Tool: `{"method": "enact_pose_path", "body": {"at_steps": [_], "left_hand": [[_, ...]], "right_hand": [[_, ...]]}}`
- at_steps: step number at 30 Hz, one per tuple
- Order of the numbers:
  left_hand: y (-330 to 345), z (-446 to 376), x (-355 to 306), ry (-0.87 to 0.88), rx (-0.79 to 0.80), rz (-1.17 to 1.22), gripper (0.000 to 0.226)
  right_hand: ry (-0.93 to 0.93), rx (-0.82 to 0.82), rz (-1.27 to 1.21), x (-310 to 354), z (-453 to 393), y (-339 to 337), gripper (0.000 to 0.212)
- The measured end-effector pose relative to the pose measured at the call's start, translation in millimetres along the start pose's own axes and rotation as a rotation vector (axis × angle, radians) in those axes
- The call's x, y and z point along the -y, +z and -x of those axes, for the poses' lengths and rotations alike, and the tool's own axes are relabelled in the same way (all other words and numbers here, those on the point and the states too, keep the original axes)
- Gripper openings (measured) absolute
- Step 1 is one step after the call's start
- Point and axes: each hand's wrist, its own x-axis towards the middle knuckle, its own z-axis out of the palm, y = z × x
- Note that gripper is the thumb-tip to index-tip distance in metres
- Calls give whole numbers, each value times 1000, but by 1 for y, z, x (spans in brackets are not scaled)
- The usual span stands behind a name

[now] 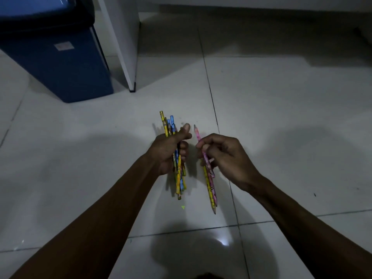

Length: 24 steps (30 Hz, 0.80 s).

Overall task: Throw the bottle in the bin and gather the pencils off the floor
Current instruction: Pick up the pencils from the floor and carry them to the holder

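My left hand [169, 152] is shut around a bundle of several yellow and blue pencils [179, 182], held above the white tiled floor with their ends sticking out above and below the fist. Just to its right, my right hand [225, 156] grips a pink pencil and a yellow pencil [211, 188], tips pointing down toward me. The two hands are close together but apart. The blue bin [60, 63] stands at the upper left with its lid on. No bottle is in view.
A white furniture panel [122, 41] stands just right of the bin, its foot on the floor. White floor tiles [281, 101] with dark grout lines stretch all around. A tiny green scrap [182, 207] lies below the left bundle.
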Motion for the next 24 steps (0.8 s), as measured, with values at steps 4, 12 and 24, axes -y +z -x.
{"method": "enact_pose_path", "body": {"at_steps": [4, 12, 24], "left_hand": [[-3, 2, 1, 47, 27, -39, 33], [-12, 1, 0, 77, -45, -41, 28], [-31, -4, 0, 81, -124, -10, 36]], "right_hand": [[1, 61, 40, -5, 0, 12, 23], [151, -85, -85, -9, 0, 17, 20], [537, -97, 747, -48, 24, 16, 45]]}}
